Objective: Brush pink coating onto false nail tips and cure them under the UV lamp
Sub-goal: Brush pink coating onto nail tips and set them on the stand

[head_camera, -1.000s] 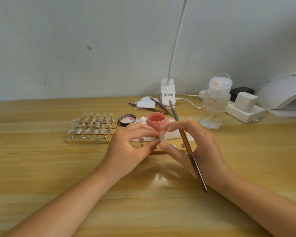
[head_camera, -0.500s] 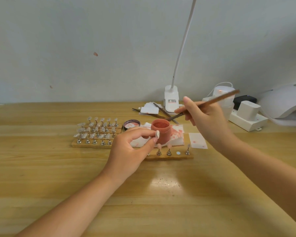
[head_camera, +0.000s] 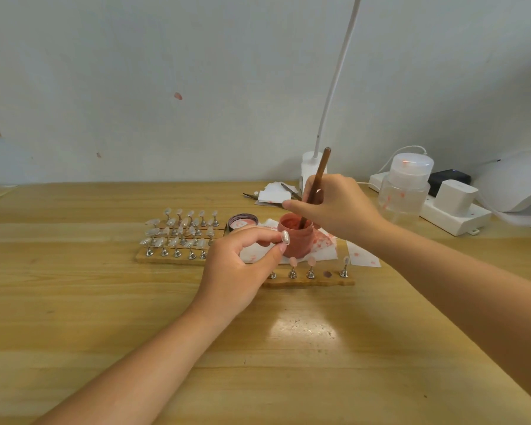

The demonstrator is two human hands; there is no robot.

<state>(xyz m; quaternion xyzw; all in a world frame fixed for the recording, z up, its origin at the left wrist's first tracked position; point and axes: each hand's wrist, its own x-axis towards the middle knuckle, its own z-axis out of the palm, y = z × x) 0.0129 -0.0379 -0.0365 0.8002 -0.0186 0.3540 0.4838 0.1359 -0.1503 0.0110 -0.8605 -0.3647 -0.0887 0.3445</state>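
Observation:
My left hand point(head_camera: 238, 265) pinches a pale false nail tip point(head_camera: 285, 236) between thumb and forefinger, just left of the open pink jar point(head_camera: 296, 239). My right hand point(head_camera: 337, 207) grips a brown brush point(head_camera: 317, 183), nearly upright, with its tip down inside the jar. In front of the jar lies a wooden strip point(head_camera: 314, 282) with small metal stands, two of them carrying pink tips point(head_camera: 302, 261). A wooden block point(head_camera: 172, 258) to the left holds several rows of uncoated tips. The white UV lamp point(head_camera: 517, 185) sits at the far right.
The jar's lid point(head_camera: 243, 221) lies beside it on stained paper point(head_camera: 325, 245). A clear pump bottle point(head_camera: 406, 187), a white power strip point(head_camera: 455, 220) with plugs, a desk lamp base point(head_camera: 311, 167) and tools point(head_camera: 290, 191) stand behind.
My right hand swung the brush from level above the jar to nearly upright and put its tip into the jar. My left hand kept the nail tip beside the jar.

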